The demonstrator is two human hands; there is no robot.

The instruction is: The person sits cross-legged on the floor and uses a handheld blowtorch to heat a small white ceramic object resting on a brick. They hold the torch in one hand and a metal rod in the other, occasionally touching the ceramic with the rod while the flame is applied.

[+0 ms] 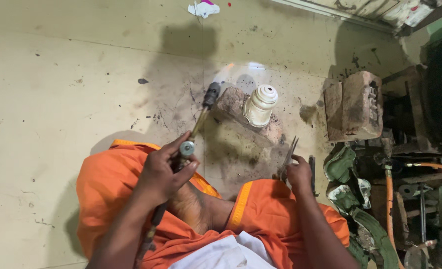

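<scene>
The left hand (162,172) is wrapped around a gas torch (193,130), thumb and forefinger pinching the round valve knob on its stem. The torch's thin brass neck runs up and away to a dark nozzle that points at the far brick. No flame shows at the nozzle, so by the look of it the torch is not yet lit and the valve is only being set. Its hose trails back near the person, under the left forearm.

The right hand (298,174) is closed on a pair of metal tweezers (289,154), whose tips point up and away, slightly parted and holding nothing that can be made out.

Between the hands and a little farther off, a white ribbed ceramic piece (259,104) stands tilted against a scorched brick (241,110), apart from both tools. It looks clean and untouched by heat, so the heating seems yet to begin.

Orange cloth (114,179) covers the person's crossed legs. A larger brick block (355,105) stands to the right, and beyond it lie green metal castings (340,164) and an orange hose (432,166). The floor (56,99) is pale and soot-stained around the bricks.
</scene>
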